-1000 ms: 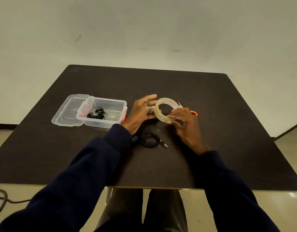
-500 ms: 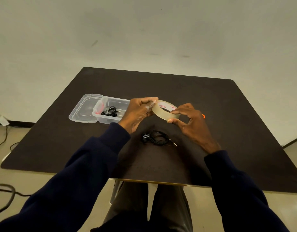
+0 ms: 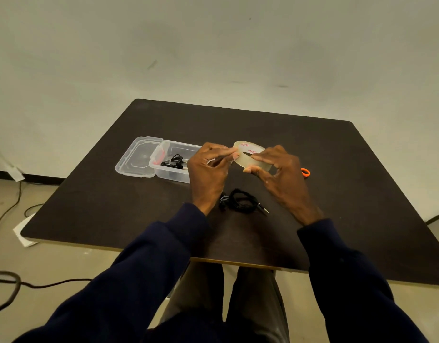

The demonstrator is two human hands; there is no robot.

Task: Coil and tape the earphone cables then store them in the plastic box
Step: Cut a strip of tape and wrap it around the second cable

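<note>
Both hands hold a clear tape roll [image 3: 248, 157] up above the dark table [image 3: 114, 201]. My right hand [image 3: 280, 177] grips the roll's right side between thumb and fingers. My left hand [image 3: 208, 172] pinches at the roll's left edge with thumb and forefinger. A coiled black earphone cable [image 3: 242, 201] lies on the table below the hands, its plug pointing right. The clear plastic box [image 3: 171, 167] stands open to the left, with another black earphone coil [image 3: 172, 161] inside it.
The box's lid [image 3: 137, 157] lies flat on its left side. An orange scissor handle [image 3: 305, 172] shows behind my right hand. Cables and paper lie on the floor at the left.
The tape roll has been lifted off the table and tilted. My left hand has gone from flat fingers beside the roll to a pinch at its edge.
</note>
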